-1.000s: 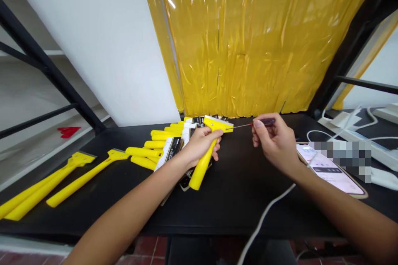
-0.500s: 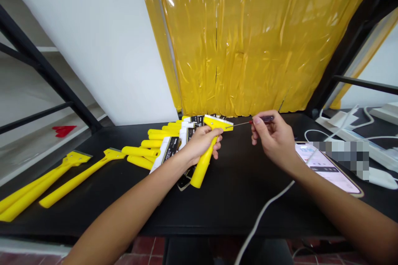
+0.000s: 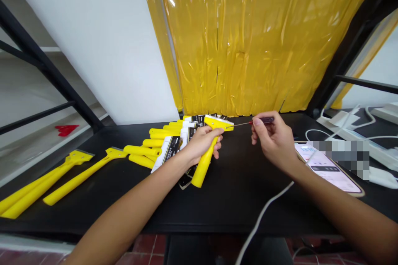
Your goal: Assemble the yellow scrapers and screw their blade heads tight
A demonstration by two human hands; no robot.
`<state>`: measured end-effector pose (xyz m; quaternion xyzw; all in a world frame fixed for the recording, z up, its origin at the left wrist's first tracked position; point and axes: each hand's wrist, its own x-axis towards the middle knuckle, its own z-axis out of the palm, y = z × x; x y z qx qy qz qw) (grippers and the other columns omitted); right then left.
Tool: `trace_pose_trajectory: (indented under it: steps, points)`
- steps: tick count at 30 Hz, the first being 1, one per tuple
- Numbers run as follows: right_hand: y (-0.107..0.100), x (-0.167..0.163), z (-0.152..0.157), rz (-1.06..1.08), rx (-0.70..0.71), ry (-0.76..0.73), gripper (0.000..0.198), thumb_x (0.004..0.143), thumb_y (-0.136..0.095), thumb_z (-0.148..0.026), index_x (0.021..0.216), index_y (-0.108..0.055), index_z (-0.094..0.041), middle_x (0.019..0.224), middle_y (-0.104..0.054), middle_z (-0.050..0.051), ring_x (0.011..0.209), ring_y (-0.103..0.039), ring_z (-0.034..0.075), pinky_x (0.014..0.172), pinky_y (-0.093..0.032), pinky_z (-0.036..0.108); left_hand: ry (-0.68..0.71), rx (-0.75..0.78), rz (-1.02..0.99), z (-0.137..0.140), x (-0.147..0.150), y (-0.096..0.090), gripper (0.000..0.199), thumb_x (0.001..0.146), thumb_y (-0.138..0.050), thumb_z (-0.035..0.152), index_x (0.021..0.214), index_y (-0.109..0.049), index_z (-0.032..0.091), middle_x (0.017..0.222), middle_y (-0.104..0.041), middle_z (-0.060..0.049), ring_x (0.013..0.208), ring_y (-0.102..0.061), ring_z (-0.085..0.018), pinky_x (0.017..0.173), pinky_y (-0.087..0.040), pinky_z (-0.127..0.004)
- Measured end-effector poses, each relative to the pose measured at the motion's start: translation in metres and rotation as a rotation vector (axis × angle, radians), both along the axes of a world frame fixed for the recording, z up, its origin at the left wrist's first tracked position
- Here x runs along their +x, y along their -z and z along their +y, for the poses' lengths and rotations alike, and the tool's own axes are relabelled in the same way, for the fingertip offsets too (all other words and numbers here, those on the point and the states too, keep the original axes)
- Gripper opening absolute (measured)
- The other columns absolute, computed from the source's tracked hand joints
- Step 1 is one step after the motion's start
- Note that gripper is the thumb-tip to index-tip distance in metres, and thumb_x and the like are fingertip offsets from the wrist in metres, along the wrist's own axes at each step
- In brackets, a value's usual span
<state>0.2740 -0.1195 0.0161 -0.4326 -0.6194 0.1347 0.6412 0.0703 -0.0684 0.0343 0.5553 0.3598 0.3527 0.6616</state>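
My left hand (image 3: 203,144) is closed around the neck of a yellow scraper (image 3: 202,168), its wide head up and its handle slanting down toward me. Between the fingers of my right hand (image 3: 272,138) is a screwdriver (image 3: 263,120) with a dark handle and thin shaft. The shaft points left, and its tip meets the right part of the scraper's head, where a screw seems to sit. Behind and left of my left hand lies a pile of yellow scrapers (image 3: 141,150) with black-and-white cards (image 3: 168,152), partly hidden by my forearm.
Several long-handled yellow scrapers (image 3: 82,178) lie at the left of the black table (image 3: 236,211). On the right are a lit phone (image 3: 329,169), a white cable (image 3: 264,211) and a power strip (image 3: 351,134). A yellow plastic curtain (image 3: 248,49) hangs behind, beside a white panel (image 3: 108,41).
The view has shifted very slightly. Both hands keep the same hold, and the screwdriver tip stays at the scraper's head.
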Motion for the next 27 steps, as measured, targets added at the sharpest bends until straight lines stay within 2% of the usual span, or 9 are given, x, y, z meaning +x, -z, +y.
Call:
trace_pose_trajectory:
  steps: [7, 9, 12, 14, 17, 21, 25, 27]
  points:
    - [0.003, 0.001, 0.0, -0.071, -0.005, 0.026, 0.014, 0.099, -0.058, -0.036, 0.102, -0.056, -0.023, 0.074, -0.058, -0.002, 0.055, -0.057, 0.012, 0.053, -0.048, 0.028, -0.011, 0.017, 0.004, -0.001, 0.001, 0.002, 0.021, 0.087, -0.068, 0.028, 0.08, -0.052, 0.017, 0.071, -0.049, 0.002, 0.05, -0.047, -0.008, 0.036, -0.048, -0.022]
    - [0.001, 0.0, -0.001, -0.158, 0.053, 0.043, 0.011, 0.099, -0.057, -0.033, 0.104, -0.058, -0.023, 0.082, -0.06, 0.001, 0.066, -0.061, 0.015, 0.06, -0.05, 0.03, -0.017, 0.032, 0.008, -0.002, 0.001, 0.002, 0.022, 0.087, -0.068, 0.029, 0.078, -0.052, 0.017, 0.07, -0.049, 0.002, 0.05, -0.047, -0.008, 0.036, -0.049, -0.022]
    - [-0.006, -0.001, -0.004, -0.279, 0.237, 0.046, 0.008, 0.097, -0.058, -0.027, 0.103, -0.063, -0.023, 0.098, -0.062, 0.007, 0.09, -0.063, 0.021, 0.074, -0.053, 0.036, -0.013, 0.038, 0.001, -0.003, 0.001, 0.001, 0.022, 0.087, -0.068, 0.029, 0.078, -0.052, 0.016, 0.071, -0.049, 0.002, 0.05, -0.047, -0.008, 0.037, -0.05, -0.022]
    - [-0.01, -0.001, -0.007, -0.307, 0.279, 0.009, 0.01, 0.096, -0.06, -0.025, 0.103, -0.067, -0.024, 0.102, -0.063, 0.008, 0.096, -0.063, 0.023, 0.08, -0.054, 0.039, 0.01, 0.011, -0.007, -0.005, 0.0, 0.0, 0.021, 0.087, -0.068, 0.029, 0.079, -0.053, 0.016, 0.072, -0.05, 0.002, 0.049, -0.046, -0.007, 0.037, -0.049, -0.022]
    - [-0.015, 0.0, -0.011, -0.287, 0.166, -0.075, 0.014, 0.096, -0.061, -0.027, 0.107, -0.07, -0.027, 0.102, -0.069, 0.008, 0.092, -0.066, 0.023, 0.081, -0.056, 0.04, 0.084, -0.071, 0.011, -0.006, -0.002, -0.001, 0.02, 0.087, -0.067, 0.027, 0.078, -0.054, 0.016, 0.071, -0.05, 0.002, 0.048, -0.045, -0.006, 0.037, -0.048, -0.021]
    - [-0.019, 0.008, -0.013, -0.187, 0.006, -0.176, 0.02, 0.094, -0.066, -0.032, 0.113, -0.073, -0.028, 0.098, -0.074, 0.005, 0.078, -0.068, 0.019, 0.074, -0.057, 0.035, 0.208, -0.201, 0.051, -0.007, -0.006, 0.0, 0.02, 0.087, -0.067, 0.025, 0.077, -0.054, 0.015, 0.07, -0.049, 0.003, 0.045, -0.043, -0.005, 0.036, -0.045, -0.019]
    - [-0.027, 0.018, -0.014, -0.268, -0.097, -0.422, 0.019, 0.094, -0.067, -0.033, 0.11, -0.075, -0.026, 0.09, -0.075, 0.003, 0.075, -0.067, 0.017, 0.069, -0.055, 0.03, 0.364, -0.303, 0.083, -0.008, -0.009, 0.001, 0.015, 0.085, -0.069, 0.025, 0.091, -0.058, 0.015, 0.069, -0.049, 0.004, 0.044, -0.041, -0.005, 0.035, -0.043, -0.017]
    - [-0.03, 0.02, -0.014, -0.302, -0.169, -0.56, 0.022, 0.096, -0.064, -0.033, 0.115, -0.073, -0.026, 0.089, -0.074, 0.003, 0.073, -0.065, 0.015, 0.065, -0.052, 0.028, 0.449, -0.33, 0.117, -0.01, -0.008, 0.002, 0.016, 0.085, -0.069, 0.025, 0.093, -0.059, 0.016, 0.067, -0.047, 0.005, 0.044, -0.041, -0.006, 0.035, -0.043, -0.017]
